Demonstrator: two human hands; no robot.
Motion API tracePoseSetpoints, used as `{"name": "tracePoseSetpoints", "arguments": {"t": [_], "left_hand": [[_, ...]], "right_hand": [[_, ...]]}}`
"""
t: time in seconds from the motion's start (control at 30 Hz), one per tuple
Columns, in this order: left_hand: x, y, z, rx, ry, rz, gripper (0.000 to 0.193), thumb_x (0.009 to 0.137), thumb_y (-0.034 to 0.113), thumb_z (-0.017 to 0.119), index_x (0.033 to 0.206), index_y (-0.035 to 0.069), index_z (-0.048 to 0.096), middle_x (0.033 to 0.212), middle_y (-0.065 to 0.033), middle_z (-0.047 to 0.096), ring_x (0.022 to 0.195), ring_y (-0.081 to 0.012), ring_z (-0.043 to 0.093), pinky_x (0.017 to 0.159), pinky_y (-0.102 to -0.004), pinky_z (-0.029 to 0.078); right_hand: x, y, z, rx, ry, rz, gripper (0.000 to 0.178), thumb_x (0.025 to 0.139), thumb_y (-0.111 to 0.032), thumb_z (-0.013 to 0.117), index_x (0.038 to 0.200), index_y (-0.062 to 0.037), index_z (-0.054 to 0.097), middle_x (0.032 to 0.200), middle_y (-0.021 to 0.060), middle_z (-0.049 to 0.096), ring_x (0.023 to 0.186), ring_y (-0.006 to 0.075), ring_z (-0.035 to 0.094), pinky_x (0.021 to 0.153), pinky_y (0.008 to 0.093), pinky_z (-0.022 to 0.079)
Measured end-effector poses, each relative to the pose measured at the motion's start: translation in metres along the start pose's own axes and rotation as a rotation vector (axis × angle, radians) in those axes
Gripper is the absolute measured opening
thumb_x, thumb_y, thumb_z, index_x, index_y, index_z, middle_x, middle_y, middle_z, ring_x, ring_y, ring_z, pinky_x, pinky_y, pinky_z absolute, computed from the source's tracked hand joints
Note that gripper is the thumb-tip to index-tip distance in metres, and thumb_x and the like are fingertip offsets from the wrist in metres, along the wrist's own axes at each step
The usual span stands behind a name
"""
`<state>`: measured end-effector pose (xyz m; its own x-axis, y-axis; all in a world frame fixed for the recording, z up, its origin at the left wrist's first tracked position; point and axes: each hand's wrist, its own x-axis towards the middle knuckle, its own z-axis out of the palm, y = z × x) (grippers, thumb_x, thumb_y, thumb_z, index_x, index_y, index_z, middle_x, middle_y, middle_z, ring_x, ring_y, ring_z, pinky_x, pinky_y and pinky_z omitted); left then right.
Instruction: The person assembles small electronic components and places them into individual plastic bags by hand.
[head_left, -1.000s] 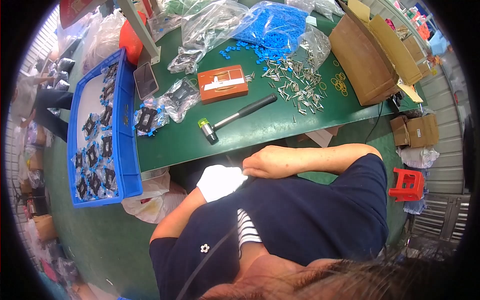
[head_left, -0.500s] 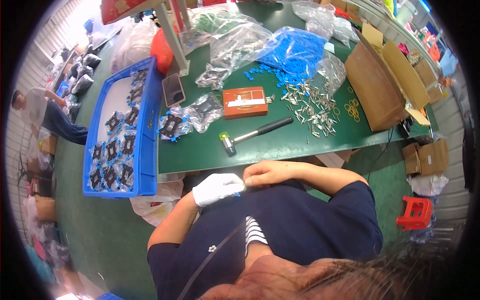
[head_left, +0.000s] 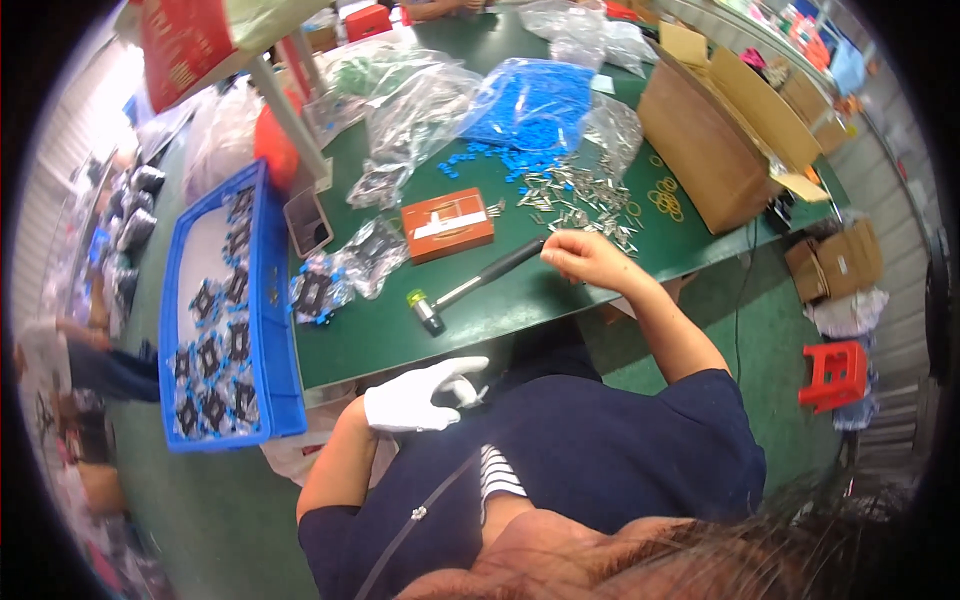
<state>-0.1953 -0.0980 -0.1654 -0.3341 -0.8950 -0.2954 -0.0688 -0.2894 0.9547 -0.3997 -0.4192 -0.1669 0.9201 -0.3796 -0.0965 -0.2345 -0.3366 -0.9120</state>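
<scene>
My left hand (head_left: 415,396), in a white glove, hovers in front of my body, near the table's front edge. Its forefinger is stretched out and stands apart from the curled fingers below; something small and pale beside them is too blurred to name. Bare and closed, my right hand (head_left: 592,262) is over the table at the handle end of a hammer (head_left: 492,272). Whether it grips the handle or something small is hidden. The hammer lies flat, its yellow-and-black head toward the left. Beyond the right hand lie loose silver metal pins (head_left: 575,205).
Blue clips (head_left: 530,105) spill from a clear bag. An orange-brown box (head_left: 447,226) lies mid-table; a cardboard carton (head_left: 705,150) stands right, beside yellow rubber bands (head_left: 665,197). Bagged black parts fill part of a blue crate (head_left: 285,405) at left. A person (head_left: 75,360) stands beyond it.
My hands have parted. The right has moved forward and right to the hammer's handle end; the left has loosened its pinch, its forefinger stretching out. The whole view has shifted.
</scene>
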Motion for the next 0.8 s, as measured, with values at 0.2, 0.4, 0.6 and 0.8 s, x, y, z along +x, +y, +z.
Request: {"name": "tracePoseSetpoints", "arguments": {"t": [0.2,0.4,0.6,0.8], "left_hand": [[0.011,0.025,-0.001,0.093,0.238,0.003,0.064,0.088,0.003,0.060,0.151,0.004,0.044,0.116,-0.0057,0.063,0.102,-0.0141,0.059,0.092,-0.0282,0.050],[0.032,0.005,0.022,-0.262,0.555,0.129,0.050,0.098,0.005,0.057,0.148,0.000,0.046,0.104,-0.0057,0.062,0.090,-0.0118,0.060,0.083,-0.0272,0.051],[0.045,-0.005,0.021,-0.279,0.690,0.120,0.035,0.102,0.008,0.055,0.134,-0.003,0.058,0.089,-0.0024,0.061,0.080,-0.0106,0.060,0.078,-0.0251,0.050],[0.045,-0.014,0.030,-0.399,0.699,0.154,0.033,0.104,0.013,0.056,0.133,-0.002,0.059,0.093,-0.0031,0.065,0.084,-0.0099,0.063,0.080,-0.0249,0.051]], "right_hand": [[-0.030,0.026,-0.028,-0.630,0.367,-0.163,0.024,0.098,-0.026,0.061,0.109,-0.0072,0.071,0.087,0.0116,0.069,0.086,0.0296,0.069,0.078,0.0413,0.055],[-0.058,0.022,-0.003,-0.749,0.314,-0.106,0.017,0.095,-0.022,0.064,0.104,-0.0083,0.070,0.095,0.0099,0.066,0.092,0.0307,0.065,0.078,0.0439,0.048],[-0.079,0.033,0.023,-0.810,0.480,-0.195,0.014,0.092,-0.015,0.069,0.103,-0.0067,0.070,0.093,0.0081,0.060,0.093,0.0291,0.060,0.082,0.0402,0.045],[-0.076,0.038,0.032,-0.824,0.478,-0.325,0.014,0.088,-0.011,0.072,0.101,-0.0066,0.070,0.091,0.0086,0.059,0.091,0.0297,0.059,0.081,0.0424,0.047]]}}
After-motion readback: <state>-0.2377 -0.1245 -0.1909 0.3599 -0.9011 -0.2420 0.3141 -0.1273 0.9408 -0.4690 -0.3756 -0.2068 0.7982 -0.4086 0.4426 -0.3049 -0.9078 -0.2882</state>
